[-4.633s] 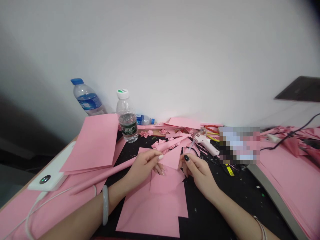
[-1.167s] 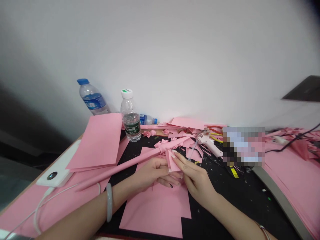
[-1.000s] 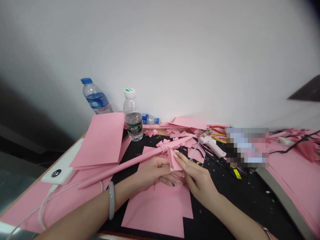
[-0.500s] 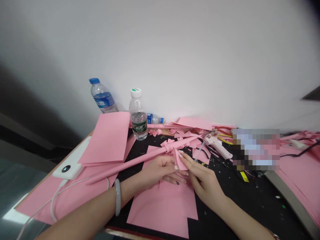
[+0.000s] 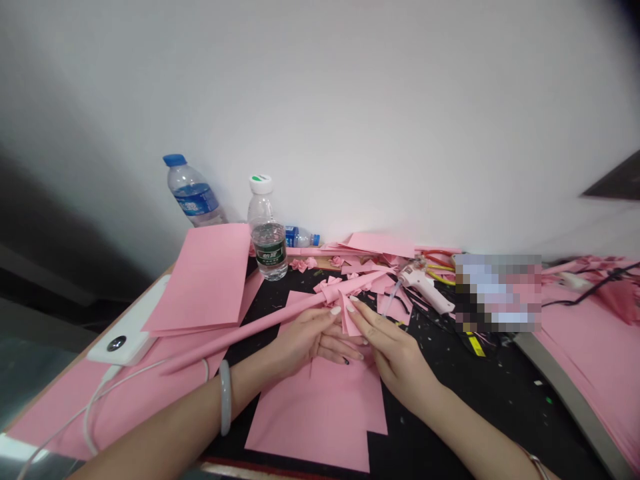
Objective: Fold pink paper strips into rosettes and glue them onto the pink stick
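My left hand (image 5: 305, 339) and my right hand (image 5: 390, 353) meet at the middle of the black table top, both pinched on a small folded pink paper piece (image 5: 349, 321) that stands between their fingertips. Under the hands lies a larger pink paper sheet (image 5: 320, 413) with a notch cut from its lower right corner. A long rolled pink paper tube (image 5: 250, 330) runs from the left up to just behind my left hand's fingers. A pale bangle sits on my left wrist.
Two upright water bottles (image 5: 193, 193) (image 5: 267, 230) and a small one lying down (image 5: 300, 237) stand by the wall. A pink paper stack (image 5: 205, 280), a white power bank (image 5: 127, 333) with cable, a glue gun (image 5: 425, 287), paper scraps and more pink sheets (image 5: 590, 353) surround the hands.
Both hands went from holding a flat pink piece apart to pinching a folded piece together. Over the last second they barely move; the view drifts right and back.
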{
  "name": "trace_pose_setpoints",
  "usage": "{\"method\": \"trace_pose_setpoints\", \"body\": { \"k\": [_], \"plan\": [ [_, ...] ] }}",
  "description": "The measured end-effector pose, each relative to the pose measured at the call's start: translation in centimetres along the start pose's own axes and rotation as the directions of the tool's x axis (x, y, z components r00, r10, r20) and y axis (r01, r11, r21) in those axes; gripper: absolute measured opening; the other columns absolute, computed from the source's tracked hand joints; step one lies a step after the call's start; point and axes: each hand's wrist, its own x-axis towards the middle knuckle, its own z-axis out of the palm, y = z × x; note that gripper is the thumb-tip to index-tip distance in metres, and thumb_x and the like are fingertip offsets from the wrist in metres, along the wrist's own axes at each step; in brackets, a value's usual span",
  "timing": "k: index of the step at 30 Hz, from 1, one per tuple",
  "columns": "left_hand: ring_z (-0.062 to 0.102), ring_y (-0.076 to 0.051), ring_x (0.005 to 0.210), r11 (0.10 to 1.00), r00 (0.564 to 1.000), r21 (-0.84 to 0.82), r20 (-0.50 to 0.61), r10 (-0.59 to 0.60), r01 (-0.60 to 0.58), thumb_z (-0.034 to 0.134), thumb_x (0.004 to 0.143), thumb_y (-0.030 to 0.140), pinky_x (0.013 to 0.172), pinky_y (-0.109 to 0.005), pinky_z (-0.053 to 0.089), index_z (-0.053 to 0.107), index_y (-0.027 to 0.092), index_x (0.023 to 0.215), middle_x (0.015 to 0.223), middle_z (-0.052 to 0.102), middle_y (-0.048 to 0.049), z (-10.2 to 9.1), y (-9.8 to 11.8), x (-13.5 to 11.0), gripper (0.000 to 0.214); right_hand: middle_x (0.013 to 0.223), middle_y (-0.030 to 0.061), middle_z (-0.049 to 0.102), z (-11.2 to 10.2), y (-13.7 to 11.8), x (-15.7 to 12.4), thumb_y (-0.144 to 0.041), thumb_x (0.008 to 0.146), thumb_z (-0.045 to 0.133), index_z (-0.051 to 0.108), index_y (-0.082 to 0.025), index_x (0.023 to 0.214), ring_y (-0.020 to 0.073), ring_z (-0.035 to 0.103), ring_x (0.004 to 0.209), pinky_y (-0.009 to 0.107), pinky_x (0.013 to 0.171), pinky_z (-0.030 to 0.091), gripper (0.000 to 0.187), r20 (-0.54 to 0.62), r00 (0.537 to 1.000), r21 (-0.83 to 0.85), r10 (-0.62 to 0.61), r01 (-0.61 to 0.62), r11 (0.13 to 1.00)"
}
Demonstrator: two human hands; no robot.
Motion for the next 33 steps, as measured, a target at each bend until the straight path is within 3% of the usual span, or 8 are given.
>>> {"method": "trace_pose_setpoints", "body": {
  "k": [6, 13, 18, 21, 24, 27, 30, 33],
  "plan": [
    [0.071, -0.021, 0.071, 0.986, 0.998, 0.161, 0.042, 0.040, -0.046, 0.063, 0.080, 0.038, 0.069, -0.031, 0.053, 0.066, 0.012, 0.091, 0.083, 0.074, -0.0117, -0.02, -0.24, -0.15, 0.028, 0.147, 0.0054, 0.036, 0.02, -0.27, 0.11, 0.006, 0.074, 0.034, 0.031, -0.022, 0.144, 0.0203, 0.035, 0.134, 0.041, 0.108, 0.037, 0.076, 0.045, 0.999, -0.019, -0.003, 0.004, 1.000],
    [0.071, -0.019, 0.073, 0.983, 0.998, 0.171, 0.041, 0.054, -0.060, 0.061, 0.082, 0.032, 0.068, -0.028, 0.053, 0.067, 0.013, 0.090, 0.083, 0.074, -0.0103, -0.12, -0.31, -0.08, 0.022, 0.148, 0.0055, 0.035, 0.26, -0.04, -0.05, 0.010, 0.068, 0.031, 0.030, -0.021, 0.144, 0.0185, 0.033, 0.136, 0.040, 0.109, 0.035, 0.082, 0.059, 0.998, -0.017, 0.004, -0.003, 1.000],
    [0.071, -0.018, 0.075, 0.974, 0.996, 0.210, 0.062, 0.069, -0.080, 0.058, 0.083, 0.029, 0.072, -0.028, 0.053, 0.066, 0.013, 0.088, 0.082, 0.074, -0.0090, -0.37, -0.17, -0.17, 0.019, 0.145, 0.0066, 0.040, -0.20, -0.39, -0.04, 0.003, 0.075, 0.036, 0.035, -0.021, 0.143, 0.0211, 0.035, 0.135, 0.042, 0.109, 0.034, 0.072, 0.069, 0.997, 0.088, 0.026, -0.033, 0.996],
    [0.071, -0.019, 0.074, 0.952, 0.995, 0.292, 0.035, 0.090, -0.096, 0.056, 0.084, 0.029, 0.072, -0.030, 0.053, 0.064, 0.012, 0.084, 0.080, 0.073, -0.0087, -0.21, 0.10, -0.35, 0.019, 0.140, 0.0101, 0.046, -0.36, -0.42, -0.02, -0.008, 0.082, 0.043, 0.038, -0.020, 0.141, 0.0242, 0.043, 0.129, 0.042, 0.104, 0.041, 0.061, -0.009, 0.990, 0.230, 0.143, -0.137, 0.963],
    [0.071, -0.021, 0.073, 0.869, 0.989, 0.473, 0.048, 0.142, -0.148, 0.054, 0.084, 0.026, 0.070, -0.032, 0.054, 0.064, 0.012, 0.078, 0.077, 0.072, -0.0088, 0.14, 0.11, -0.57, 0.019, 0.107, 0.0108, 0.068, -0.15, -0.30, 0.15, -0.018, 0.083, 0.052, 0.056, -0.017, 0.122, 0.0209, 0.067, 0.093, 0.030, 0.076, 0.057, 0.039, -0.040, 0.937, 0.393, 0.347, -0.305, 0.867],
    [0.070, -0.020, 0.069, 0.731, 0.969, 0.638, 0.116, 0.216, -0.240, 0.050, 0.086, 0.022, 0.067, -0.030, 0.054, 0.065, 0.012, 0.071, 0.072, 0.071, -0.0079, 0.41, -0.10, -0.77, 0.023, 0.060, -0.0006, 0.060, 0.07, -0.25, 0.42, -0.023, 0.079, 0.060, 0.061, -0.016, 0.074, 0.0114, 0.056, 0.050, 0.020, 0.045, 0.046, 0.009, 0.064, 0.887, 0.460, 0.457, -0.433, 0.775],
    [0.068, -0.017, 0.067, 0.645, 0.947, 0.700, 0.153, 0.283, -0.306, 0.054, 0.084, 0.019, 0.063, -0.025, 0.052, 0.066, 0.014, 0.071, 0.069, 0.070, -0.0045, 0.54, -0.19, -0.84, 0.018, 0.051, -0.0043, 0.049, 0.04, -0.30, 0.64, -0.027, 0.079, 0.059, 0.051, -0.018, 0.059, 0.0088, 0.046, 0.045, 0.019, 0.043, 0.036, 0.023, 0.121, 0.851, 0.493, 0.510, -0.498, 0.714],
    [0.067, -0.014, 0.064, 0.639, 0.937, 0.697, 0.150, 0.315, -0.326, 0.061, 0.077, 0.012, 0.058, -0.021, 0.050, 0.065, 0.015, 0.070, 0.069, 0.070, -0.0004, 0.57, -0.11, -0.77, 0.008, 0.050, -0.0051, 0.044, -0.08, -0.32, 0.79, -0.030, 0.079, 0.057, 0.049, -0.018, 0.058, 0.0085, 0.040, 0.045, 0.020, 0.043, 0.032, 0.026, 0.136, 0.816, 0.525, 0.561, -0.540, 0.658]
  ]
}}
